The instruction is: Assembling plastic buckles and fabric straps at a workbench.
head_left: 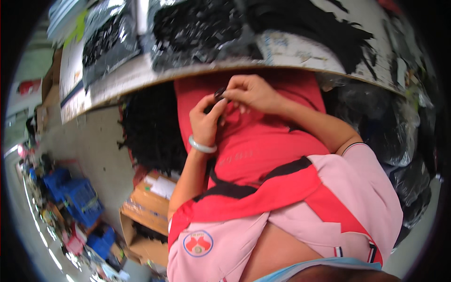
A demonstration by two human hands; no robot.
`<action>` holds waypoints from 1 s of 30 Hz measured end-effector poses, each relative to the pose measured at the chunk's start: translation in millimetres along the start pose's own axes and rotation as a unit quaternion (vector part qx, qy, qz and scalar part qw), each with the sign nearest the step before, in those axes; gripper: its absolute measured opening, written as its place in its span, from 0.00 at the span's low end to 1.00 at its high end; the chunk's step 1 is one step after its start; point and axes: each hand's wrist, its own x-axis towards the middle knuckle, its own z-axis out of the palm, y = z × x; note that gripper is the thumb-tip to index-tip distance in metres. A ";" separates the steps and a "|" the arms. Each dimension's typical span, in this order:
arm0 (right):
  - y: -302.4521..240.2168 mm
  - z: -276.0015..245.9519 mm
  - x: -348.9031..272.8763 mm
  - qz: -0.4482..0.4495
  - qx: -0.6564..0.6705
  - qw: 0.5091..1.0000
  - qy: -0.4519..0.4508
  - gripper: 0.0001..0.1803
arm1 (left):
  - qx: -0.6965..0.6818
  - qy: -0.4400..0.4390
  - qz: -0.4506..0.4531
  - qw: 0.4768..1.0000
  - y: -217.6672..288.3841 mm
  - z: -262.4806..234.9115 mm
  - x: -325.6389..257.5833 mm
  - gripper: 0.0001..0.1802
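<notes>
Over the red apron (244,141) on my lap, my two hands meet just in front of the table's edge. A small, dark, shiny piece (219,93) sits between their fingertips; its kind is too small to make out. My left hand (203,123), with a pale bangle (202,145) at the wrist, pinches it between thumb and fingers. From the other side my right hand (256,93) grips the same piece with thumb and forefinger, its other fingers curled.
On the white table (300,56) lie clear bags of small black pieces (197,35) and a heap of black strips (310,28). Black material (150,127) hangs or lies beneath the table at left. An opened cardboard box (145,207), blue crates (80,197) and plastic bags (385,113) stand around me.
</notes>
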 end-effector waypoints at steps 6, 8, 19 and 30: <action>-37.6 -60.6 -2.5 -0.282 -0.323 0.885 0.181 0.07 | -0.167 -0.054 -0.087 0.981 11.9 4.9 16.1 0.06; -55.0 -97.8 12.1 -0.356 -0.498 0.741 0.276 0.09 | -0.190 -0.067 -0.110 0.973 13.7 7.4 21.6 0.06; -122.4 -108.2 15.1 -0.449 -0.397 0.723 0.344 0.08 | -0.041 -0.049 -0.025 0.998 25.0 21.9 31.0 0.10; -74.0 -118.5 38.3 -0.276 -0.310 0.874 0.252 0.03 | -0.018 -0.062 0.025 0.998 35.2 24.4 36.4 0.09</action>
